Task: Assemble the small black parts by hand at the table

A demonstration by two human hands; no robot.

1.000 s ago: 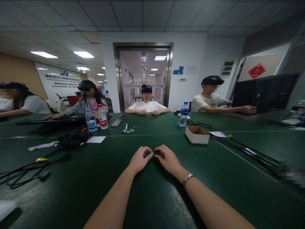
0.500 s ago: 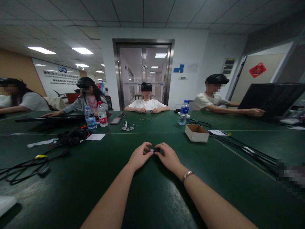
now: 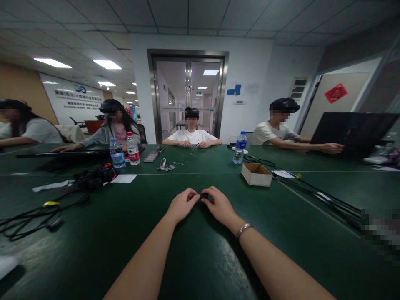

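Over the green table [image 3: 193, 254], my two hands meet at the fingertips. My right hand [image 3: 220, 205] pinches a small black block-like object [image 3: 204, 196] between thumb and fingers; its exact kind is too small to tell. My left hand [image 3: 183, 206] is closed in a pinch right beside its left end. Whatever lies between the left fingertips is hidden by the thumb. A silver bracelet is on my right wrist.
An open cardboard box [image 3: 256, 175] and a water bottle [image 3: 240, 147] stand at the right, near black cables [image 3: 315, 196]. More cables [image 3: 34, 216] and two bottles are at the left. Small metal pieces [image 3: 165, 166] lie ahead. Several people in headsets sit around the table.
A silver bit at the black object's left end, visible before, is now covered by my left fingers. My hands are otherwise nearly in the same place; the view has shifted slightly.
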